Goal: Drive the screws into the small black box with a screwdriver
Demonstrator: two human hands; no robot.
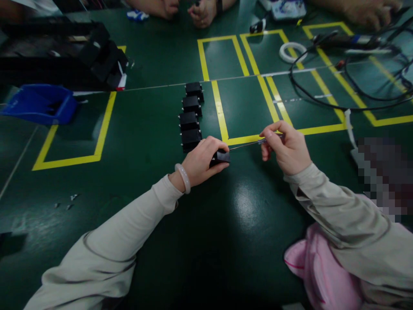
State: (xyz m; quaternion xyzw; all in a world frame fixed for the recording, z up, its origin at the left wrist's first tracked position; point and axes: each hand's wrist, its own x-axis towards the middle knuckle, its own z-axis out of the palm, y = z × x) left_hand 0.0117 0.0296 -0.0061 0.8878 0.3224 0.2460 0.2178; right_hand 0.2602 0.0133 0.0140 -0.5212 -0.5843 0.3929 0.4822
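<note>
My left hand [203, 161] is closed around a small black block [222, 156] on the green table, with its right end showing between thumb and fingers. My right hand [285, 146] pinches the handle of a thin screwdriver [248, 144]. Its slim shaft points left, and the tip reaches the right end of the held block. Just beyond my left hand, several similar black blocks [191, 138] stand in a row running away from me, with small shiny screw-like bits at their sides.
A blue scoop-shaped bin [41, 103] and black trays [58, 69] lie at left. Loose screws [69, 206] are at lower left. Black cable [298, 90] and a white tape roll [293, 52] lie at right. A pink cloth item [322, 267] sits by my right arm. Other people's hands [203, 12] rest opposite.
</note>
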